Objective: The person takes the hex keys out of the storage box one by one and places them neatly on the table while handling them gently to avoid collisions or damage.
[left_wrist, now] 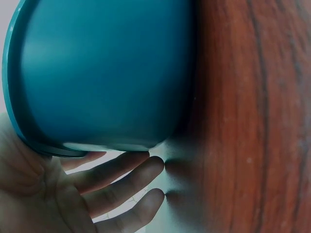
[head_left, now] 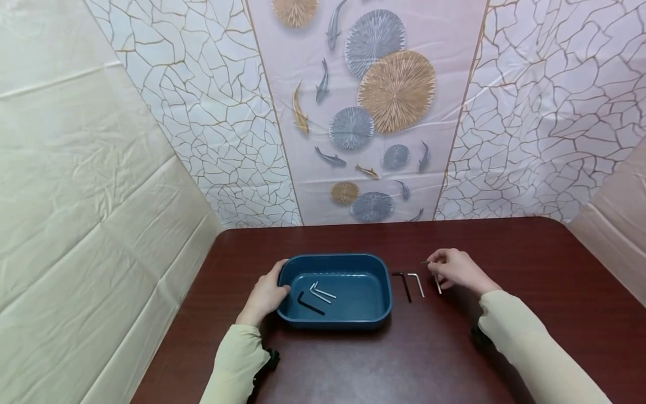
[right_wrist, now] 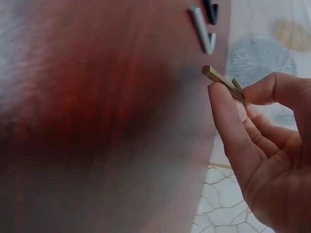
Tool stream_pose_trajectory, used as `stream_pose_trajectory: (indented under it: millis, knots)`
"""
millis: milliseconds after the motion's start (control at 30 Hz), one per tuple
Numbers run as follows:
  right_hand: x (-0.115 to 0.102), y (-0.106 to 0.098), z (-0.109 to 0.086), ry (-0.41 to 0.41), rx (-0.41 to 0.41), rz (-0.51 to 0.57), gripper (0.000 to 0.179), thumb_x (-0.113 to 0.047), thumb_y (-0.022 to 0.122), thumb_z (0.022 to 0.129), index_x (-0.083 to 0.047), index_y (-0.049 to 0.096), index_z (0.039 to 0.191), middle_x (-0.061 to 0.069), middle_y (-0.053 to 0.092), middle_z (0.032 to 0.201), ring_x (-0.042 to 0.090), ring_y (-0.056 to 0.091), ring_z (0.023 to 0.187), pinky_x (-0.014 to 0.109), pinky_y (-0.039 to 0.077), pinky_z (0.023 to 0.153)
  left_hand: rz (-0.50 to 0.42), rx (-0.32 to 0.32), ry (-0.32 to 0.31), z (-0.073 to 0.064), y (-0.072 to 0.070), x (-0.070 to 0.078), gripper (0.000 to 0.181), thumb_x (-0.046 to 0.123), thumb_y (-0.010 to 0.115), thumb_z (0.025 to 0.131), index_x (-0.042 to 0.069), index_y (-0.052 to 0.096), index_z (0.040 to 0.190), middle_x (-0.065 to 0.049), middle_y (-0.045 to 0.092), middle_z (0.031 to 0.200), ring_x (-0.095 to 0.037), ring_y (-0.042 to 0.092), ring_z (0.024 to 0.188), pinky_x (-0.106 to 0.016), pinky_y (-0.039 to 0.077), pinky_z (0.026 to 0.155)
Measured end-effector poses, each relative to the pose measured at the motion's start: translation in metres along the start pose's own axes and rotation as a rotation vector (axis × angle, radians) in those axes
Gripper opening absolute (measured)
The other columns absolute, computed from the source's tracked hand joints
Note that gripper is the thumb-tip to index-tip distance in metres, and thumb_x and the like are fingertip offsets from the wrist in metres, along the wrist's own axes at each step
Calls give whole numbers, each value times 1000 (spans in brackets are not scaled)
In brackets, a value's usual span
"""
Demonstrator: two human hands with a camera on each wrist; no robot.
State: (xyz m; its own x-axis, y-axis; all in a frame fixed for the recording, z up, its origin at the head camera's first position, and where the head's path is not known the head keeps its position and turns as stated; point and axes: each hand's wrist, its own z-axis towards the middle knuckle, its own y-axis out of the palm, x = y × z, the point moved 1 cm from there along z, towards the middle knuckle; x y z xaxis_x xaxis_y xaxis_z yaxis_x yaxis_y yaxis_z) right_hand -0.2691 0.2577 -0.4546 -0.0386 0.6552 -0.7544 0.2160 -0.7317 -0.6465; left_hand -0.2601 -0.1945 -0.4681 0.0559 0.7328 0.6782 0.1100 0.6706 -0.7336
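At the left end of a blue rectangular tray (head_left: 333,324), my left hand (head_left: 266,293) holds the wall. The thumb lies over the rim and the fingers reach along the outside, as the left wrist view shows. Inside lie a black hex key (head_left: 311,306) and two silver hex keys (head_left: 322,296). To the right of the tray, my right hand (head_left: 456,269) pinches a brass-toned hex key (right_wrist: 223,81) between thumb and fingertips. A black hex key (head_left: 406,289) and a silver hex key (head_left: 419,284) lie side by side between the tray and that hand.
Everything stands on a dark red-brown wooden table (head_left: 343,365). A patterned cloth backdrop (head_left: 313,185) rises behind its far edge. Pale cloth (head_left: 101,252) hangs along the left side, with more cloth at the right.
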Motion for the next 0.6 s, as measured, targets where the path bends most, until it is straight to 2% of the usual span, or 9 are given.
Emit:
stream_pose_trajectory:
  millis: [267,600]
  knots:
    - [12,5,0,12,-16,6,30,-14,56,101,9,61,119,12,66,85,22,61,74,38,58,62,4,4,-14,-1,-1,2,64,7,61,93,17,41,153,-24,62,131,-32,66,92,-45,53,74]
    - [11,10,0,15,-7,7,27,-12,58,99,10,64,113,11,63,82,21,61,72,37,58,60,5,-10,-10,1,-1,1,63,8,60,94,17,40,154,-25,60,133,-33,65,95,-45,53,74]
